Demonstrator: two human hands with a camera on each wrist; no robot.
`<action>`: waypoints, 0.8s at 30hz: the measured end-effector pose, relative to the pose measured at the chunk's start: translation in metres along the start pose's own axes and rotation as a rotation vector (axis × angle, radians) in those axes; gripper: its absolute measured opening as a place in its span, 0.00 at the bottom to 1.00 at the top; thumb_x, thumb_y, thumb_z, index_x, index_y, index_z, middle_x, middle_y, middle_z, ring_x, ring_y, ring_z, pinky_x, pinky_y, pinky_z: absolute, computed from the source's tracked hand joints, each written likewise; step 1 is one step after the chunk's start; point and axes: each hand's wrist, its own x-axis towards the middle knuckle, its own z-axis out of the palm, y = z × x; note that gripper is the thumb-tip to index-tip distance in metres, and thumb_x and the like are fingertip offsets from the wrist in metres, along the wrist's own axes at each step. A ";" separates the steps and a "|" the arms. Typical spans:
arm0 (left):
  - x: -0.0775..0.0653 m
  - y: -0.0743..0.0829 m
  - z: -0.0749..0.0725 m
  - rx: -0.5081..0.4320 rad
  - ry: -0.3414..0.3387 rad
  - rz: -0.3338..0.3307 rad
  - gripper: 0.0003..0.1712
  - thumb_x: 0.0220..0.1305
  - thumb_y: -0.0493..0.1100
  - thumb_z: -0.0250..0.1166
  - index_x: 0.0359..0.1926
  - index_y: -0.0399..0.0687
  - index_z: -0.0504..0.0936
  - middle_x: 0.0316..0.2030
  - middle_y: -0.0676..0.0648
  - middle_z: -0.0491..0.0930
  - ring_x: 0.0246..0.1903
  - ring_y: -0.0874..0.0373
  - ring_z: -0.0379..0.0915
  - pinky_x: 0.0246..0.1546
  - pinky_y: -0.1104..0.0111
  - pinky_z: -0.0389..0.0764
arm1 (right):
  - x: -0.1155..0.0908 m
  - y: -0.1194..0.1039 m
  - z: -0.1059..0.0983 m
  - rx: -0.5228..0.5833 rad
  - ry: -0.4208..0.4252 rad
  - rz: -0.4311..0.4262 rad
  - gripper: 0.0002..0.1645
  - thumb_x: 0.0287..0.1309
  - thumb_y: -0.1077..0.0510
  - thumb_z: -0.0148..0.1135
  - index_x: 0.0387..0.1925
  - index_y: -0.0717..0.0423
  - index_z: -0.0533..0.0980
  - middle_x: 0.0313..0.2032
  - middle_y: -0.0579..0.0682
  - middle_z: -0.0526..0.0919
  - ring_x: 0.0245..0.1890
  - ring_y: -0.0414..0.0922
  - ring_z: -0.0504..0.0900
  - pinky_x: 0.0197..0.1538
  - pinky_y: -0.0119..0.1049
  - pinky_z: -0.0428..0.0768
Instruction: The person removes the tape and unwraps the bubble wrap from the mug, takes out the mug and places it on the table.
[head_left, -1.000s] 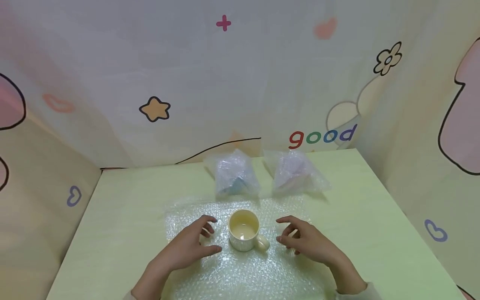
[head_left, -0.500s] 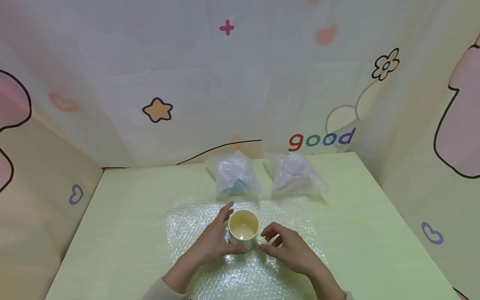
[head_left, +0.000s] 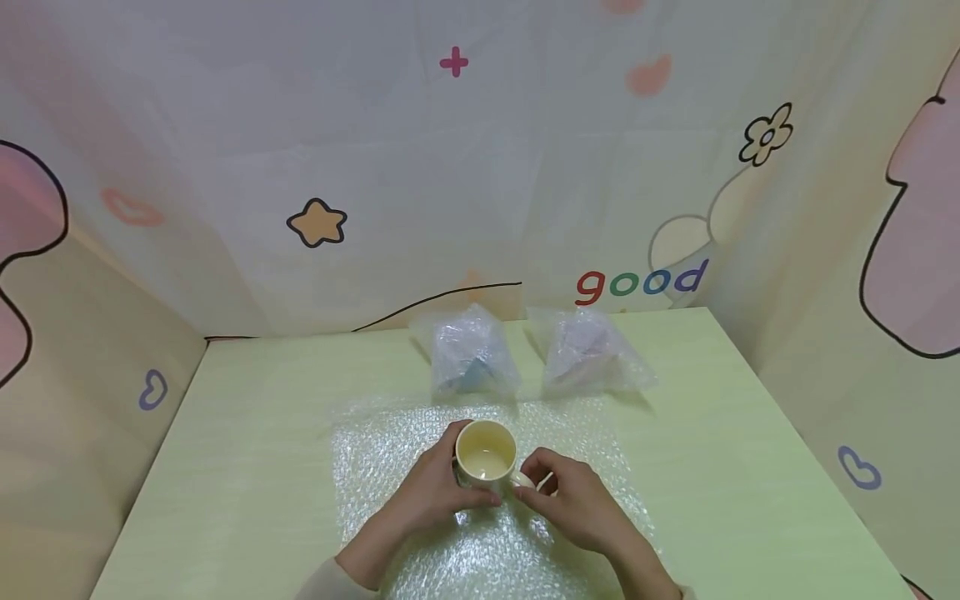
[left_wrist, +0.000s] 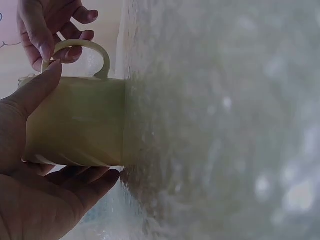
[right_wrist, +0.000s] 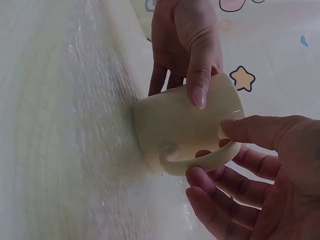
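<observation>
Mug (head_left: 486, 454) | left fingers (left_wrist: 100, 188) grip body (left_wrist: 77, 122) | right fingers (right_wrist: 200, 182) pinch handle (right_wrist: 186, 167)

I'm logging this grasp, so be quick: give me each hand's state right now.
Left hand: holding the pale yellow, cylindrical, ceramic-looking mug around its body.
Right hand: holding the same mug's curved, pale yellow handle.

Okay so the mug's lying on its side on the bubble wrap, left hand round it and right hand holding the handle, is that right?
Not quite: the mug is upright, not on its side; the head view shows its mouth facing up. It is on the bubble wrap, left hand round it and right hand holding the handle.
</observation>
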 end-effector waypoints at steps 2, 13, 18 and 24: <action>-0.001 0.000 0.001 0.006 0.010 0.002 0.61 0.40 0.55 0.87 0.73 0.53 0.64 0.59 0.46 0.80 0.59 0.48 0.79 0.60 0.49 0.76 | -0.001 0.000 0.001 -0.003 0.003 -0.001 0.09 0.64 0.51 0.71 0.40 0.47 0.79 0.37 0.41 0.85 0.36 0.42 0.82 0.36 0.30 0.79; -0.001 0.005 0.008 0.035 0.064 -0.012 0.59 0.41 0.53 0.87 0.72 0.53 0.64 0.58 0.45 0.81 0.58 0.48 0.79 0.59 0.49 0.78 | -0.003 -0.002 0.003 -0.031 0.026 -0.013 0.09 0.65 0.50 0.70 0.41 0.46 0.78 0.37 0.41 0.85 0.37 0.41 0.82 0.36 0.30 0.79; -0.001 0.005 0.008 0.043 0.070 -0.013 0.57 0.43 0.55 0.86 0.71 0.53 0.65 0.58 0.45 0.81 0.58 0.48 0.80 0.59 0.49 0.79 | -0.003 -0.002 0.003 -0.056 0.039 -0.027 0.10 0.65 0.48 0.70 0.42 0.46 0.78 0.35 0.40 0.84 0.35 0.40 0.82 0.35 0.30 0.79; -0.002 0.006 0.007 0.023 0.072 -0.007 0.56 0.43 0.53 0.86 0.70 0.54 0.66 0.58 0.44 0.81 0.58 0.47 0.80 0.59 0.48 0.79 | -0.004 -0.004 0.003 -0.060 0.043 -0.033 0.11 0.66 0.48 0.69 0.43 0.46 0.79 0.35 0.41 0.84 0.35 0.42 0.82 0.35 0.31 0.78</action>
